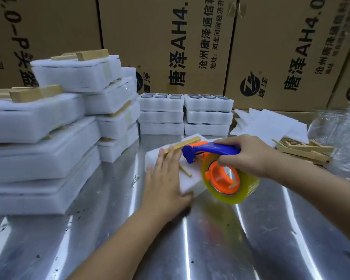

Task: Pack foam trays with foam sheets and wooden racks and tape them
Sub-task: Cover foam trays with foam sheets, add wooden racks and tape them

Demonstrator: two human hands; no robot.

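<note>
The person is pressing the left hand point(166, 178) flat on a white foam tray point(192, 181) that is lying on the shiny metal counter point(190, 239). The fingers point(171, 158) are lying straight and close together, and their tips are reaching a wooden rack point(187, 144) sitting on top of the tray. The right hand point(249, 154) is gripping the blue handle of a tape dispenser point(216, 149), with the fingers curled round it, and is holding it over the tray's right side. The dispenser's blue head is pointing down at the tray top just beside the left fingertips; whether it is touching the foam cannot be told. The yellowish roll point(230, 190) is sitting on an orange hub below the handle, on the near side.

To the left, tall stacks point(38, 158) of closed foam packs are standing, some with wooden pieces on top. At the back, two lower piles point(184, 116) of open trays are showing round rims in their wells. Loose foam sheets point(271, 126) are lying at the right rear, with a heap of spare racks point(303, 150) just in front of them and blurred clear jars point(335, 128) beside those. Printed cardboard boxes point(170, 47) are lining the back.
</note>
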